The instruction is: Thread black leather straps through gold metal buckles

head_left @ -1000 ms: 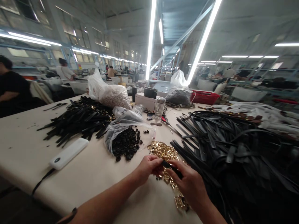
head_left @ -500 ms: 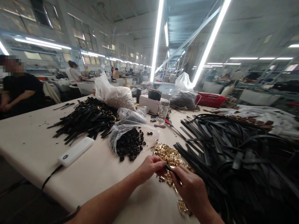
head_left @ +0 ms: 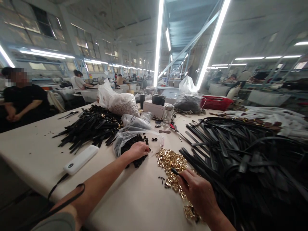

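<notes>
My left hand [head_left: 139,150] reaches onto the pile of small black loops [head_left: 137,163] at the mouth of a clear plastic bag [head_left: 117,141]. Its fingers are bent down and pressed together, and what they hold, if anything, is hidden. My right hand [head_left: 196,187] is closed around a black strap end [head_left: 175,172], whose tip sticks out toward the left. Beneath and beside that hand lie gold metal buckles [head_left: 170,158], with some trailing toward the table's front. A large heap of black straps [head_left: 228,154] lies to the right of my right hand.
A white power bank [head_left: 81,159] with a black cable lies at the left. Behind are a pile of black straps [head_left: 91,126], a glass jar [head_left: 167,115], a bag of beads [head_left: 125,103] and a red basket [head_left: 215,102]. A person in black [head_left: 25,99] sits at far left.
My left hand has let go of the strap end and moved left and up to the black loops. My right hand still holds the strap, nearly in place.
</notes>
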Demonstrator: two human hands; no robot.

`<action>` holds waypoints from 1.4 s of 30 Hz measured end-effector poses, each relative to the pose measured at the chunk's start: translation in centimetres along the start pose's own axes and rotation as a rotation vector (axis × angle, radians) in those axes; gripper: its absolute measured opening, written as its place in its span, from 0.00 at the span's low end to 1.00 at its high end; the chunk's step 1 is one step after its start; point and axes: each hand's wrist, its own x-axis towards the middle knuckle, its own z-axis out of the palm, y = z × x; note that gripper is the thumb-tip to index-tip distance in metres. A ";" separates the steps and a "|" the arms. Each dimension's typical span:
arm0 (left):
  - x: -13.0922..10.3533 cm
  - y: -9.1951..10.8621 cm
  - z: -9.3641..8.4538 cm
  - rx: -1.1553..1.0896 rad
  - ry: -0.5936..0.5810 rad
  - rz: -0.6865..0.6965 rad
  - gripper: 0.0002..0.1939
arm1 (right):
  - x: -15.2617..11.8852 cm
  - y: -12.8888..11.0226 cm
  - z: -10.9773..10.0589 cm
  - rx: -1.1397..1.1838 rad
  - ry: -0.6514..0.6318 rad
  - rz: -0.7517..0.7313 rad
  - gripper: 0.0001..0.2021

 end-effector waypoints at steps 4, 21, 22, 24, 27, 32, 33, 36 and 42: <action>-0.2 -0.4 0.6 -0.005 -0.043 0.027 0.06 | 0.1 -0.1 0.2 0.016 -0.003 -0.012 0.15; -4.0 8.3 4.6 -1.697 -0.039 -0.458 0.12 | 0.4 -0.9 -1.1 0.111 0.040 0.043 0.12; -4.4 9.0 5.3 -1.794 -0.044 -0.499 0.11 | 0.5 -1.0 -1.2 0.113 0.049 0.047 0.12; -4.7 10.0 6.3 -1.892 -0.060 -0.538 0.10 | 0.5 -1.0 -1.2 0.106 0.057 0.051 0.12; -4.7 10.6 7.1 -1.924 -0.081 -0.532 0.08 | 0.4 -0.9 -1.0 0.078 0.061 0.050 0.12; -4.6 10.7 7.2 -1.935 -0.090 -0.534 0.09 | 0.3 -0.9 -0.5 0.047 0.026 0.033 0.13; -4.6 10.7 7.1 -1.937 -0.082 -0.538 0.10 | 0.3 -0.9 -0.5 0.045 0.021 0.030 0.13; -4.7 10.8 7.0 -1.934 -0.066 -0.541 0.13 | 0.4 -0.9 -0.7 0.038 0.012 0.004 0.14; -4.6 10.4 7.0 -1.838 -0.095 -0.471 0.14 | 0.6 -0.6 -1.4 0.018 -0.052 -0.059 0.14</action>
